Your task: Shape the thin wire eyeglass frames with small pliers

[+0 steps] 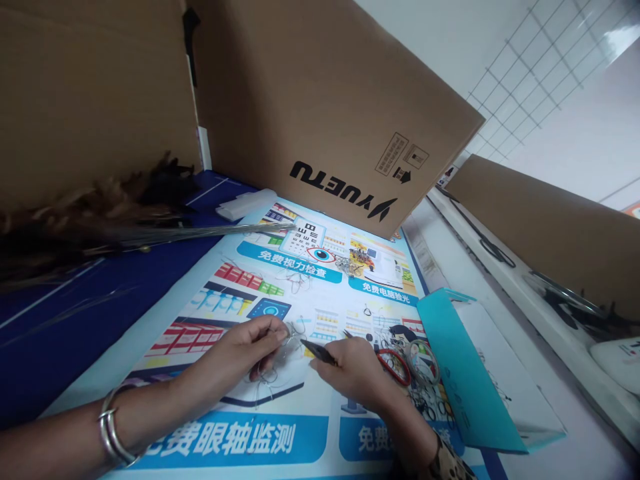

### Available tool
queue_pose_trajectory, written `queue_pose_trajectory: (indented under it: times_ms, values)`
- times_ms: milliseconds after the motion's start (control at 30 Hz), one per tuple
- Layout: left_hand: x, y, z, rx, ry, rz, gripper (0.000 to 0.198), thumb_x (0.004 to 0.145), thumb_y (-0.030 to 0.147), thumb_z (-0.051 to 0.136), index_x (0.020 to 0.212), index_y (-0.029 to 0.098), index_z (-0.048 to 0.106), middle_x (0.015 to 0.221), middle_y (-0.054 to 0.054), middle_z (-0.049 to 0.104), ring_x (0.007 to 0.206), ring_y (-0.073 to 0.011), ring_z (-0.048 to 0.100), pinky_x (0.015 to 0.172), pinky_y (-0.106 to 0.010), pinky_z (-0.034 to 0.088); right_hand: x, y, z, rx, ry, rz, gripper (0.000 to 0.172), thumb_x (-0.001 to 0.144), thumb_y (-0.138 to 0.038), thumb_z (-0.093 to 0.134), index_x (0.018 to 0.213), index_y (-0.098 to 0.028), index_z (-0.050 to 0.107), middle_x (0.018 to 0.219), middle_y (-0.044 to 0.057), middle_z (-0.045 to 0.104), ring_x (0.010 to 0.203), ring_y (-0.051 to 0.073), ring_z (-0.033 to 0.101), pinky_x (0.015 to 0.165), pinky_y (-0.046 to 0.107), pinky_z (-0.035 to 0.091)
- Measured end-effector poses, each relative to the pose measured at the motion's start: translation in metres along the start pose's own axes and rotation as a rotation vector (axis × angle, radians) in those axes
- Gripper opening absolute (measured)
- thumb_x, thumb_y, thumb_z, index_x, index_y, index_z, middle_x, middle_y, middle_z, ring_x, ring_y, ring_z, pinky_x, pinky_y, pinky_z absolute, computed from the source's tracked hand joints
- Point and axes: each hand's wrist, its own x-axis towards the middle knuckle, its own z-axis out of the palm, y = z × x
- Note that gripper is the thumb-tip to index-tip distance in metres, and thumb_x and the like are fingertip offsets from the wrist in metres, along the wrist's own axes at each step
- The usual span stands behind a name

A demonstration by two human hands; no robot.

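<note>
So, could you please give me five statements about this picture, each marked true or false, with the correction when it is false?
1. The left hand pinches thin wire. True.
2. The left hand also holds the dark pointed tool. False: it is in the right hand.
3. A red loop lies between the right hand and the teal box. True.
4. The teal box is closed. False: it is open, with its white inside showing.
5. The YUETU lettering on the cardboard box appears upside down. True.
</note>
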Motion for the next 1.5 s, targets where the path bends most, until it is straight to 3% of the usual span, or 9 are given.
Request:
queue_pose_trajectory:
  times_ms: [167,400,667,867,1000,1300,1500]
  values:
    - [0.001,-0.002,-0.003,-0.013,-0.017,-0.008,0.025,0.082,0.043,0.054,0.085,0.018,0.053,0.046,0.008,0.043,0.040,-0.0079,0.035,0.040,-0.019,0.028,0.000,-0.001,-0.003,0.081,-0.032,0.005,0.038,0.082,-0.046,0.050,0.061,-0.017,0.060,0.055,-0.001,0.056,0.054,0.009,0.048,0.047,0.021,0.017]
    - [0.001,0.004,-0.006,-0.069,-0.159,-0.042,0.025,0.077,0.040,0.061,0.090,0.018,0.061,0.049,0.007,0.045,0.039,-0.0073,0.036,0.039,-0.019,0.031,-0.001,-0.001,0.000,0.113,-0.013,0.000,0.035,0.081,-0.044,0.052,0.060,-0.017,0.059,0.053,-0.002,0.053,0.052,0.009,0.045,0.048,0.022,0.017]
    - [0.002,0.000,-0.002,-0.061,-0.119,-0.061,0.023,0.076,0.040,0.062,0.074,0.017,0.058,0.044,0.007,0.045,0.038,-0.0079,0.038,0.039,-0.020,0.035,0.000,-0.001,0.003,0.224,0.003,-0.033,0.034,0.079,-0.041,0.054,0.056,-0.017,0.050,0.050,-0.005,0.037,0.049,0.007,0.036,0.047,0.021,0.017]
    - [-0.001,0.003,0.000,-0.083,0.007,-0.067,0.026,0.076,0.042,0.060,0.072,0.018,0.052,0.040,0.007,0.047,0.036,-0.0077,0.038,0.039,-0.020,0.031,0.001,0.002,0.008,0.540,-0.031,0.019,0.037,0.078,-0.042,0.055,0.055,-0.017,0.040,0.053,-0.005,0.031,0.049,0.007,0.031,0.045,0.019,0.021]
    - [-0.004,0.006,0.002,-0.130,0.057,-0.038,0.026,0.076,0.043,0.061,0.074,0.018,0.052,0.043,0.007,0.048,0.039,-0.0084,0.041,0.042,-0.020,0.033,0.001,-0.008,0.018,0.781,-0.023,0.007,0.032,0.079,-0.040,0.055,0.060,-0.018,0.044,0.055,-0.005,0.033,0.051,0.007,0.031,0.045,0.018,0.022]
    - [-0.003,-0.005,0.006,-0.180,-0.021,-0.067,0.024,0.073,0.041,0.063,0.075,0.019,0.052,0.048,0.006,0.051,0.043,-0.0100,0.048,0.041,-0.019,0.033,0.002,-0.020,0.033,0.854,0.121,0.006,0.031,0.080,-0.036,0.054,0.058,-0.017,0.044,0.055,-0.005,0.032,0.053,0.007,0.030,0.047,0.019,0.023]
    - [-0.003,0.001,0.007,-0.117,-0.075,-0.047,0.027,0.070,0.042,0.064,0.066,0.019,0.051,0.047,0.006,0.049,0.043,-0.0103,0.047,0.045,-0.022,0.036,0.002,-0.018,0.031,0.849,0.128,-0.018,0.029,0.080,-0.034,0.053,0.059,-0.017,0.045,0.056,-0.005,0.034,0.055,0.008,0.032,0.049,0.019,0.025]
